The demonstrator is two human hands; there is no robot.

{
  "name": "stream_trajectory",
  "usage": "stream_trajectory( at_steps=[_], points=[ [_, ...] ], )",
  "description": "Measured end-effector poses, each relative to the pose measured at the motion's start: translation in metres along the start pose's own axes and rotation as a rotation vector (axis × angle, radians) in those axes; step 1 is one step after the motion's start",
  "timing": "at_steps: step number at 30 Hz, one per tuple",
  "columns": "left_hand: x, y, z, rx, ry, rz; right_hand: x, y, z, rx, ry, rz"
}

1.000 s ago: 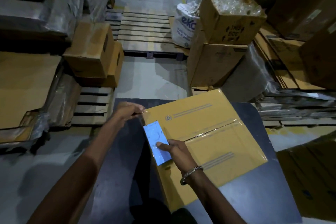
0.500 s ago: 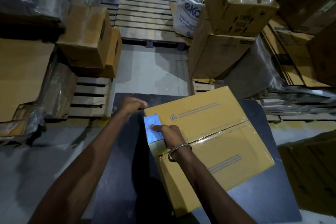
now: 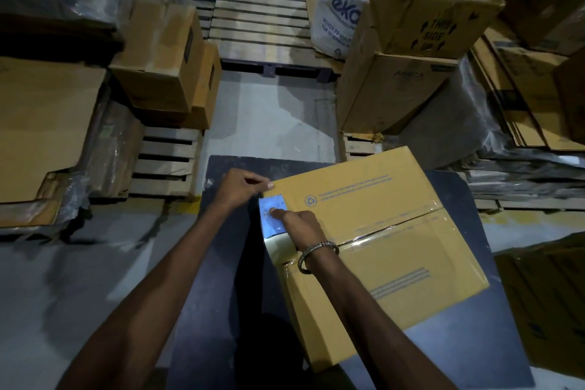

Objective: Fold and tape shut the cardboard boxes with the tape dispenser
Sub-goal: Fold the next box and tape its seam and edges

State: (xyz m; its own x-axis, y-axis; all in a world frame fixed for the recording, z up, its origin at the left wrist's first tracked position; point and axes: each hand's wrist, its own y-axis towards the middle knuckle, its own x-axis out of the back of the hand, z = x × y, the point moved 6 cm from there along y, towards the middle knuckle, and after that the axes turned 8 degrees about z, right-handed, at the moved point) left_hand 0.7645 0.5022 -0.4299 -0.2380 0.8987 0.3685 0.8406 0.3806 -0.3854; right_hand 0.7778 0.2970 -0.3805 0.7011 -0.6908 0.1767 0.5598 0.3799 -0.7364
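The cardboard box (image 3: pixel 376 250) lies flat-topped across the right half of the dark table (image 3: pixel 228 294), its flaps closed and a glossy strip of tape (image 3: pixel 395 226) running along the centre seam. A blue label (image 3: pixel 272 215) sits at the box's left edge; the right hand (image 3: pixel 300 225) presses it with fingers extended and holds nothing, a metal bracelet (image 3: pixel 316 253) on its wrist. The left hand (image 3: pixel 240 188) pinches the box's far-left corner, near the table's far edge.
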Motion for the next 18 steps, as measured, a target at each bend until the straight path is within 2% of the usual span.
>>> stream_trajectory(
  at_steps=[10,18],
  points=[
    [0.003,-0.011,0.011,0.019,0.148,-0.125,0.003,-0.033,-0.001,0.064,-0.123,0.041],
    [0.005,-0.022,0.004,0.002,0.205,-0.235,0.023,-0.076,-0.077,0.025,-0.127,0.095]
  ],
)
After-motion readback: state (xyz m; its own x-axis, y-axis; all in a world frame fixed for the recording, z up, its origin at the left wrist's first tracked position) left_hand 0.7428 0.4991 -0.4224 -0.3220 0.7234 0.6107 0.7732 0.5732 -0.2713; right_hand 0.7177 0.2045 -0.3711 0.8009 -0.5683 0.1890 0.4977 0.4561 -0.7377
